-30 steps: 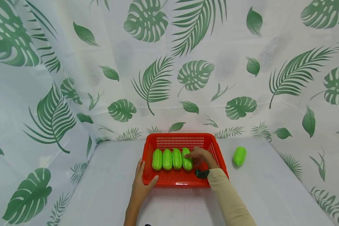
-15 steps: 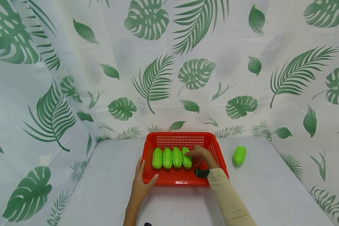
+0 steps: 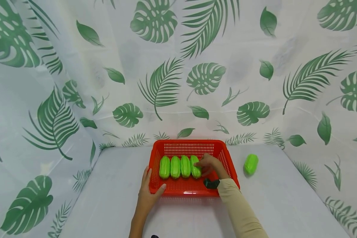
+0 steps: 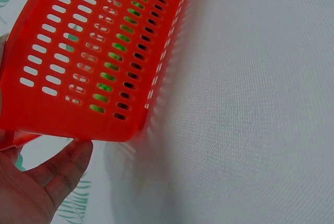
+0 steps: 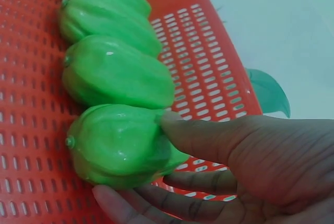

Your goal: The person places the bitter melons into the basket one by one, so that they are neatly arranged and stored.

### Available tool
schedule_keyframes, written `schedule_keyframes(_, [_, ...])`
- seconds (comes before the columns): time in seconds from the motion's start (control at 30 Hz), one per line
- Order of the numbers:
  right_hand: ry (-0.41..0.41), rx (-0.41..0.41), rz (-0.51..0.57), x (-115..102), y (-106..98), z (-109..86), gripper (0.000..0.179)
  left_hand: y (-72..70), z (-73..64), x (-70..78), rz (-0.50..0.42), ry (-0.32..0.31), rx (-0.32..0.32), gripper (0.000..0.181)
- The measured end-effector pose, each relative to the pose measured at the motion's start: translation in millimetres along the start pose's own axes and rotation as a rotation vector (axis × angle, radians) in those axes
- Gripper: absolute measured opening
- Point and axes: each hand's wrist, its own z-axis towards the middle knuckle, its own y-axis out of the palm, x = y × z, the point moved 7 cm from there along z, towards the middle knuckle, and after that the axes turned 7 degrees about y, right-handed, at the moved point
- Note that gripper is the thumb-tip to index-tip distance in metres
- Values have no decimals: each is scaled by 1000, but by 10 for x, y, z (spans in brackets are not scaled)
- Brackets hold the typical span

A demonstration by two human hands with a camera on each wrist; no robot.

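A red plastic basket (image 3: 190,192) with slotted walls stands near the back of the white table. In it lies a row of several glossy, ribbed green fruits (image 3: 175,168) resembling papayas. My left hand (image 3: 148,195) holds the basket's left front corner, its thumb at the front rim and fingers along the left side. Inside the basket, my right hand (image 3: 212,164) grips the rightmost green fruit (image 5: 120,143); in the right wrist view the thumb lies on top of its far end and the fingers curl along its lower side. The basket's slotted wall (image 4: 68,112) fills much of the left wrist view.
One more green fruit (image 3: 251,164) lies on the table to the right of the basket. A leaf-patterned curtain (image 3: 166,86) hangs behind and at both sides. A small dark object (image 3: 154,236) shows at the front edge of the head view.
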Motion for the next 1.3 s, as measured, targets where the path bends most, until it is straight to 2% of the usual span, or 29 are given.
schedule_keyframes(0.27, [-9, 1, -22, 8, 7, -23, 28, -3, -5, -11, -1, -12, -7, 91])
schedule_keyframes(0.7, [12, -19, -2, 58, 10, -12, 23, 8, -14, -2, -3, -7, -1, 87])
schedule_keyframes(1.07, [27, -45, -8, 68, -58, -74, 28, 3, -1, 1, -7, 1, 1, 90])
schedule_keyframes(1.2, [-15, -58, -26, 29, -124, -169, 38, 4, -7, -7, -5, -8, 0, 90])
schedule_keyframes(1.3, [-77, -51, -11, -24, -201, -276, 44, 4, -14, -5, -7, -11, 0, 90])
